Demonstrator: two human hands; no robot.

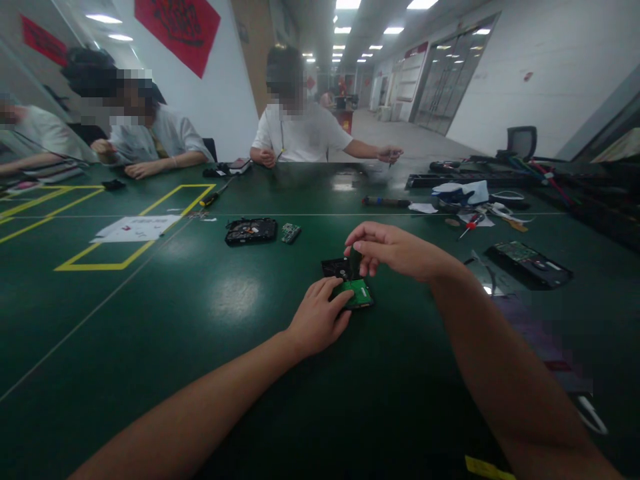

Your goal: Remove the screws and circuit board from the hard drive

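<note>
A small black hard drive (336, 268) with a green circuit board (359, 292) on it lies on the dark green table (200, 320) in front of me. My left hand (320, 319) rests on the drive's near left edge, fingers curled and pressing on the board. My right hand (395, 250) hovers just above the drive's far side, fingers pinched around a thin dark tool (354, 257) that stands over the board. The tool's tip is hidden by my fingers.
A second opened drive (250, 231) and a loose green board (291, 233) lie farther left. Papers (135, 228) sit in a yellow taped box. Screwdrivers (386, 201), cloths and another drive (529, 264) lie to the right. Three people sit across the table.
</note>
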